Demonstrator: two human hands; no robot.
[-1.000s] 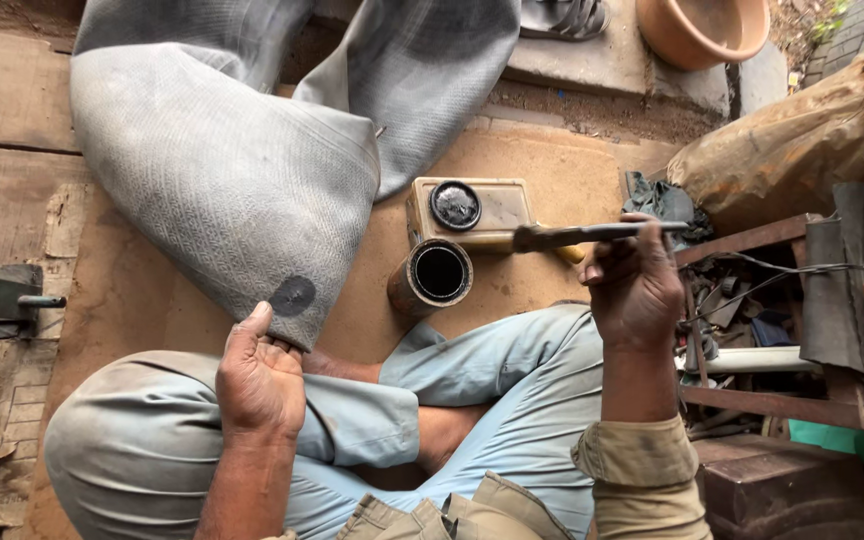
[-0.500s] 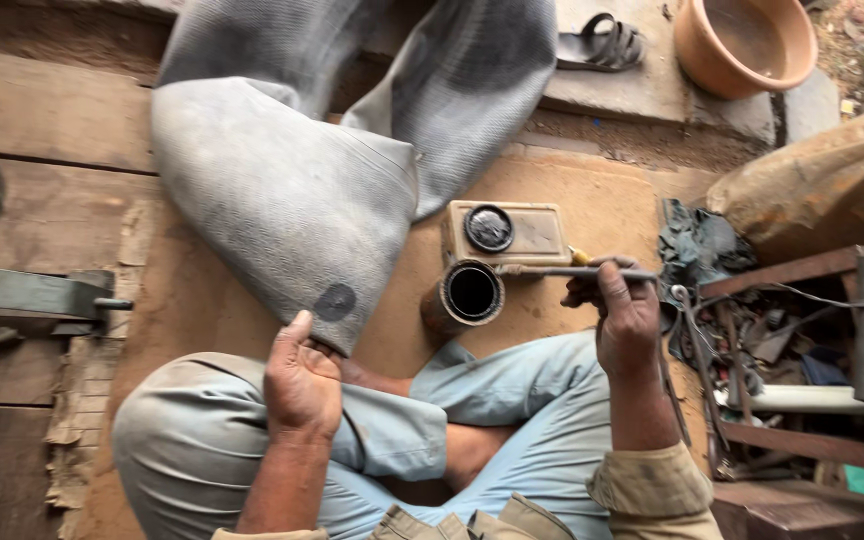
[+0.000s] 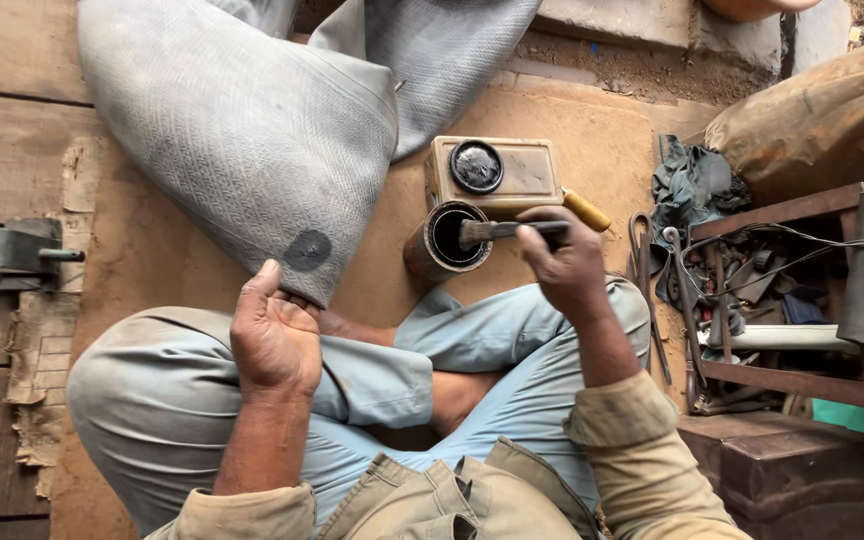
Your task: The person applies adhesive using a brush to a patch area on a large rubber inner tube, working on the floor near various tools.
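Two hands, right hand gripping one brush, one round tin

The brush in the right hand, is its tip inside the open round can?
Yes, the right hand holds the brush with its bristles dipped in the can.

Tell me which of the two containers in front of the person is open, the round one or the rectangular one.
The round can is open: the brush held by the right hand reaches its dark mouth. The beige rectangular tin behind it has its cap on.
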